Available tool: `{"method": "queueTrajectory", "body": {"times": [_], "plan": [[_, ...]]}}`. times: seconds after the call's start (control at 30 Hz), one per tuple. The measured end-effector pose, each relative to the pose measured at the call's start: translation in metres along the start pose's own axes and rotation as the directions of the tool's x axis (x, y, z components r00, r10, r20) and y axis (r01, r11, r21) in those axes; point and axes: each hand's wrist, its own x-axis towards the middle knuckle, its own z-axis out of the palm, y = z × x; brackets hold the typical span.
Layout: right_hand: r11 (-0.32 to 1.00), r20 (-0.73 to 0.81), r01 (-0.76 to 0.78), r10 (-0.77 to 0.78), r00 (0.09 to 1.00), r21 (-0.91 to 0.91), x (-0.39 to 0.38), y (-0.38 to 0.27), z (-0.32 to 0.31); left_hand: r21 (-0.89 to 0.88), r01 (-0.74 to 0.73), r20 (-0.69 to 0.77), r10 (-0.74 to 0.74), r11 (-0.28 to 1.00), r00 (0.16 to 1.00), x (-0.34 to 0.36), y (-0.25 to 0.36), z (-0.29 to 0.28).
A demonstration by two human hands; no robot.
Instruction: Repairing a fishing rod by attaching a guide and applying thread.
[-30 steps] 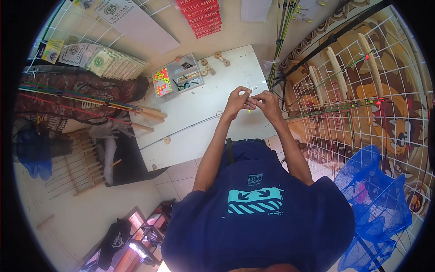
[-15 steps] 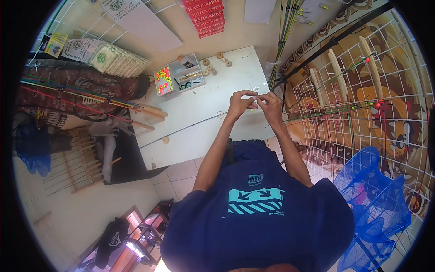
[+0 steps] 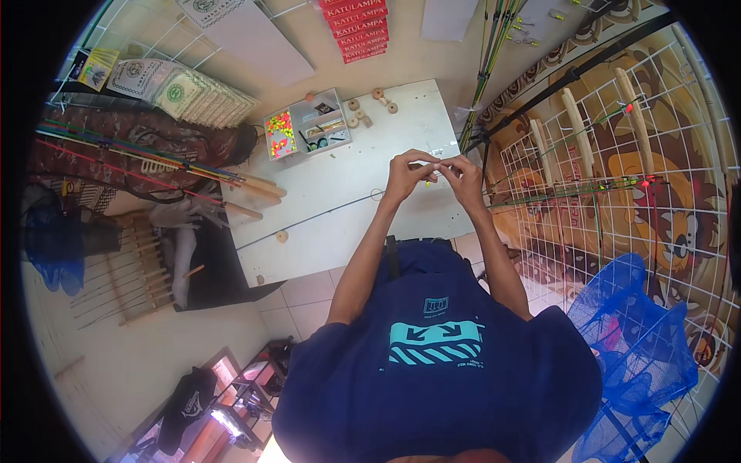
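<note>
Whatever lies between the fingertips is too small to make out, so I cannot tell whether either hand grasps something. The left hand (image 3: pixel 404 174) and right hand (image 3: pixel 466 180) meet over the counter (image 3: pixel 332 251), fingers bent, thumbs and forefingers drawn together. A yellow speck (image 3: pixel 428 184) shows just below the fingertips, hanging or resting, unclear which. A thin rod (image 3: pixel 332 211) lies to the left hand's left.
</note>
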Motion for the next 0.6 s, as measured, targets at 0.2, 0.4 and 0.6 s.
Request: {"method": "queueTrajectory", "body": {"times": [0.2,0.4,0.6], "plan": [[0.999,-0.024,0.038,-0.039,0.999,-0.033,-0.002,-0.009,0.003,0.008,0.043,-0.056,-0.042,0.999,0.998,-0.002,-0.001,0.001],[0.997,-0.046,0.049,-0.052,0.998,-0.056,-0.003,-0.009,0.002,0.02,-0.019,-0.175,0.022,1.0,0.984,-0.009,0.009,0.016],[0.999,-0.039,0.028,-0.03,0.999,-0.047,-0.002,-0.009,0.002,0.151,-0.121,-0.208,0.152,0.981,0.966,-0.012,0.006,0.021]]}}
